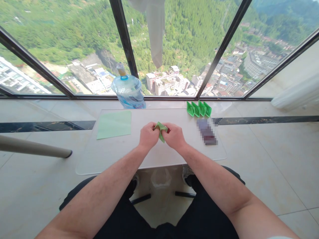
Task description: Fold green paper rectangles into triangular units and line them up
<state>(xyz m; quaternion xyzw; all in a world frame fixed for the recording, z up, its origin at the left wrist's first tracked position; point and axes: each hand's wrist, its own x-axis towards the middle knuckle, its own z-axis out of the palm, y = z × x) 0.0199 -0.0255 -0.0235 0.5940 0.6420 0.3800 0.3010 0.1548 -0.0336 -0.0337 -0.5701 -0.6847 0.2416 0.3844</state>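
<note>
Between my two hands, above the middle of the low white table (114, 156), is a partly folded piece of green paper (161, 128). My left hand (149, 135) grips its left side, fingers curled and thumb pressed against it. The right side is pinched by my right hand (174, 135), closed in the same way. Some of the paper is hidden behind the fingers. Left of my hands lies a flat light-green sheet stack or sheet (114, 124); I cannot tell how many layers. Several folded green paper boats (198, 109) stand in a row at the table's far right corner.
A blurred-out flat object, perhaps a phone (207, 132), lies near the table's right edge. Beyond the far edge stands a large water jug (128, 89) by the window. A grey pole (35, 147) reaches in from the left. My legs are under the near edge.
</note>
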